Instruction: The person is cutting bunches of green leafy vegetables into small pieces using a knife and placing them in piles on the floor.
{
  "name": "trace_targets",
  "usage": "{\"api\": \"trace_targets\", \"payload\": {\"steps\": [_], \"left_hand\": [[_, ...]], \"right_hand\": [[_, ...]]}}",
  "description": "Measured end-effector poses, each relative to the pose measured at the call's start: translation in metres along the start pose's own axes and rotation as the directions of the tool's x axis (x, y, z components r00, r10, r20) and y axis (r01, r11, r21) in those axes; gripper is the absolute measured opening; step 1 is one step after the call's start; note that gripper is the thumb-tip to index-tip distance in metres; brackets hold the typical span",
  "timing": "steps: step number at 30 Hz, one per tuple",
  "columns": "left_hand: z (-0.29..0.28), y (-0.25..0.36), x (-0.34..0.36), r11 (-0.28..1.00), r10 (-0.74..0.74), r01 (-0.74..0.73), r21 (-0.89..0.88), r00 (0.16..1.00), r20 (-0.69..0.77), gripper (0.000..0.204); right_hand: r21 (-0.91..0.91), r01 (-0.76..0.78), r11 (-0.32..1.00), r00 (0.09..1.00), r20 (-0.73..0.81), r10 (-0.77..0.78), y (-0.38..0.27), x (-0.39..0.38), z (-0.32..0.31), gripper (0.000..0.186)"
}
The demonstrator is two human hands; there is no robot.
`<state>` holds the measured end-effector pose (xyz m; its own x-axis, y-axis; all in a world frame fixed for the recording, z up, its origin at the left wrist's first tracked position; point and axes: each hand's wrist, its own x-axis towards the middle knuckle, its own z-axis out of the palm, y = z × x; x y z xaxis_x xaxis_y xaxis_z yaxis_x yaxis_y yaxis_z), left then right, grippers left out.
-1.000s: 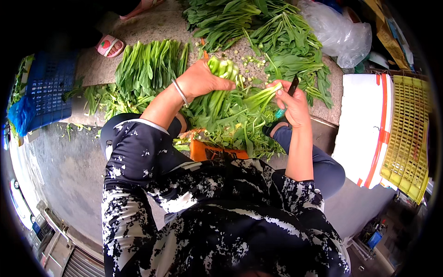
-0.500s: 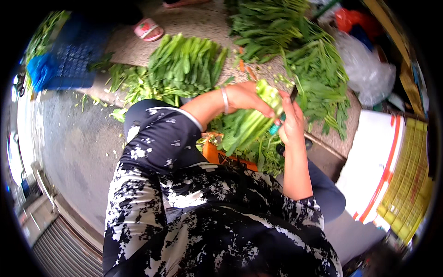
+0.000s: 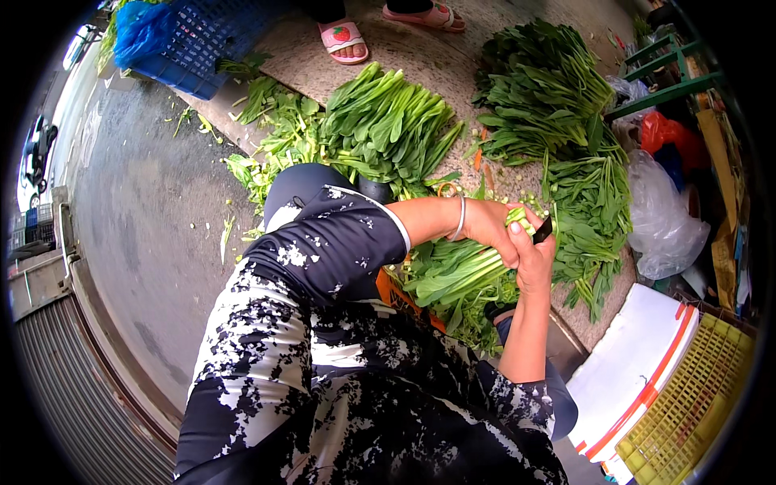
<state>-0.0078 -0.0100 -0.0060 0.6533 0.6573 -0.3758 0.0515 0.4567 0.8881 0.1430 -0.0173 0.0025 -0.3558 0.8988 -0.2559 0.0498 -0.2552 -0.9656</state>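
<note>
My left hand (image 3: 488, 223), with a pale bangle at the wrist, is closed around a bunch of leafy green vegetables (image 3: 465, 273). The bunch's pale stem ends (image 3: 521, 217) poke out above my fingers, and its leaves spread down toward my lap. Pressed close against the stems, my right hand (image 3: 533, 260) grips a small knife (image 3: 544, 230). Only its dark blade shows, beside the stem ends; the handle is hidden in my fingers. Loose greens (image 3: 477, 319) lie below the bunch, next to an orange crate (image 3: 394, 291) that my arms and clothes partly cover.
Stacked greens (image 3: 392, 125) lie ahead, with larger piles (image 3: 541, 89) to the right. A person's foot in a pink slipper (image 3: 343, 40) stands beyond. At far left is a blue crate (image 3: 190, 56); at right are a plastic bag (image 3: 663, 214), a white box (image 3: 634, 364) and a yellow basket (image 3: 691, 396).
The view has turned, shifting the surroundings. My hands have come closer together at the stem ends, and the knife blade now lies beside them. Both hands keep their hold.
</note>
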Motion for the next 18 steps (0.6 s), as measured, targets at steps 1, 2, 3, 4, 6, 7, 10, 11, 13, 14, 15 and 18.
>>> {"api": "trace_targets", "payload": {"steps": [1, 2, 3, 4, 6, 7, 10, 11, 13, 14, 15, 18], "left_hand": [[-0.001, -0.001, 0.000, 1.000, -0.006, 0.006, 0.006, 1.000, -0.021, 0.030], [-0.005, 0.000, 0.001, 0.997, 0.010, -0.009, 0.071, 1.000, -0.019, 0.048], [-0.006, -0.001, 0.001, 0.984, 0.026, -0.003, 0.178, 0.991, -0.132, 0.056], [-0.006, -0.002, 0.001, 0.960, 0.054, 0.016, 0.281, 0.969, -0.240, 0.064], [-0.007, 0.002, -0.003, 0.896, 0.091, 0.086, 0.436, 0.925, -0.370, 0.095], [-0.006, 0.004, -0.006, 0.866, 0.115, 0.100, 0.489, 0.913, -0.391, 0.096], [0.001, 0.003, -0.017, 0.744, 0.224, 0.127, 0.656, 0.877, -0.424, 0.101], [0.004, 0.000, -0.019, 0.714, 0.240, 0.159, 0.682, 0.859, -0.453, 0.097], [0.006, -0.004, -0.020, 0.651, 0.277, 0.225, 0.725, 0.818, -0.503, 0.090], [-0.001, -0.006, -0.019, 0.685, 0.264, 0.216, 0.695, 0.816, -0.514, 0.081], [-0.008, -0.008, -0.019, 0.732, 0.205, 0.235, 0.639, 0.820, -0.535, 0.079], [-0.028, -0.019, -0.021, 0.837, 0.179, 0.200, 0.509, 0.779, -0.601, 0.068]], "right_hand": [[0.030, 0.008, 1.000, 1.000, -0.021, -0.007, 0.002, 0.002, 0.001, 0.040], [0.061, 0.015, 0.998, 0.999, -0.044, -0.013, 0.005, 0.004, 0.002, 0.040], [0.093, 0.023, 0.995, 0.998, -0.068, -0.017, 0.006, 0.005, 0.003, 0.039], [0.134, 0.022, 0.991, 0.993, -0.117, -0.006, 0.005, 0.007, 0.005, 0.036], [0.147, 0.008, 0.989, 0.966, -0.256, 0.030, 0.014, 0.016, 0.000, 0.034], [0.154, 0.002, 0.988, 0.945, -0.325, 0.049, 0.017, 0.020, -0.002, 0.034], [0.221, -0.059, 0.974, 0.909, -0.392, 0.144, 0.012, 0.030, 0.012, 0.032], [0.234, -0.068, 0.970, 0.897, -0.411, 0.162, 0.010, 0.033, 0.018, 0.032], [0.272, -0.039, 0.962, 0.893, -0.422, 0.156, 0.016, 0.043, 0.028, 0.030], [0.261, -0.103, 0.960, 0.906, -0.373, 0.199, 0.013, 0.046, 0.031, 0.029], [0.248, -0.166, 0.954, 0.914, -0.324, 0.243, 0.008, 0.048, 0.034, 0.028], [0.247, -0.177, 0.953, 0.947, -0.223, 0.233, 0.005, 0.064, 0.048, 0.035]]}}
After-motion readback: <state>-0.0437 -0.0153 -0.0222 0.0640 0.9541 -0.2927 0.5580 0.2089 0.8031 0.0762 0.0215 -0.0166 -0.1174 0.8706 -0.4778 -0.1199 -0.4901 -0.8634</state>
